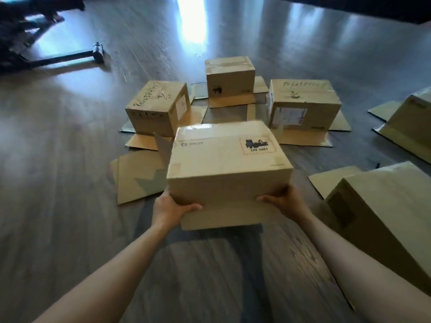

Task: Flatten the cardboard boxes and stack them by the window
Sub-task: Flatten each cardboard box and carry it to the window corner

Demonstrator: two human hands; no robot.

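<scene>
From my head camera, I hold a box [229,159] in the middle of the frame, both arms stretched out in front of me. My left hand [171,207] grips its near lower left corner, thumb curled along the front face; my right hand [283,199] grips the near lower right corner the same way. The box bears a red-dashed label with "UN 3481" on its top, and a bottom flap hangs down below its front edge between my hands. I cannot tell whether it is off the floor [58,206] or resting on it.

Beyond it, in the upper middle of the frame, three more boxes stand on the floor with their bottom flaps splayed flat around them: a left box [158,108] with handwriting on top, a back box [229,76], and a right box [303,103], also handwritten on top and with a paper label on its near side. They are near each other but apart.

Just left of the box I hold, flat cardboard [137,176] lies on the floor. At the right edge of the frame stand two more boxes: a near box [384,206] at lower right and a far box [412,120] above it, both cut off by the frame.

In the upper left, a dark stand [70,55] with a leg reaching right rests on the floor, blurred. Bright light reflects off the floor at top centre.
</scene>
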